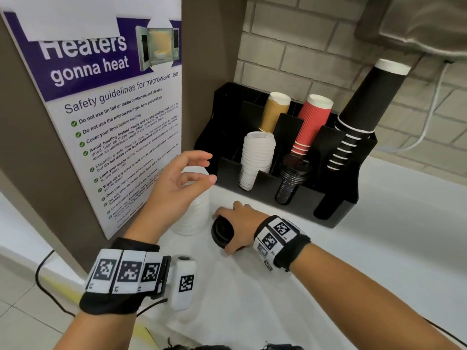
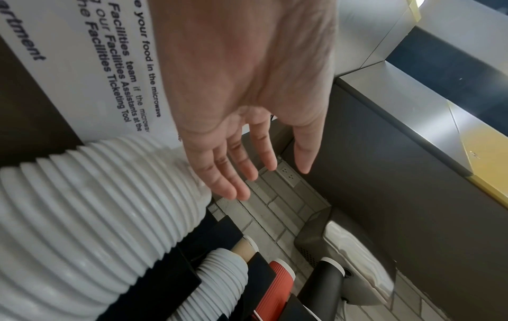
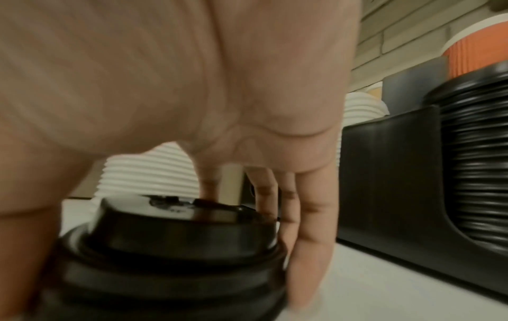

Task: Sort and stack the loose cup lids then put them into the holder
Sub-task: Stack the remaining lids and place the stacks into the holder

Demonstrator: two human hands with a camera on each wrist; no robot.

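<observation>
A tall stack of white lids (image 1: 194, 213) (image 2: 90, 217) stands on the white counter by the poster. My left hand (image 1: 187, 173) (image 2: 247, 165) hovers open just above its top, fingers loosely spread, holding nothing. My right hand (image 1: 237, 228) (image 3: 274, 217) grips a short stack of black lids (image 1: 222, 231) (image 3: 170, 249) on the counter, thumb on the near side and fingers on the far side. The black holder (image 1: 298, 200) behind has a white lid stack (image 1: 256, 160) and a black lid stack (image 1: 290, 178) in its front slots.
Brown cups (image 1: 274, 112), red cups (image 1: 312, 122) and a tall leaning black cup stack (image 1: 358, 117) fill the holder's rear slots. A microwave safety poster (image 1: 106, 109) stands on the left. A brick wall (image 1: 290, 46) is behind, with a white cable (image 1: 429, 117) at right.
</observation>
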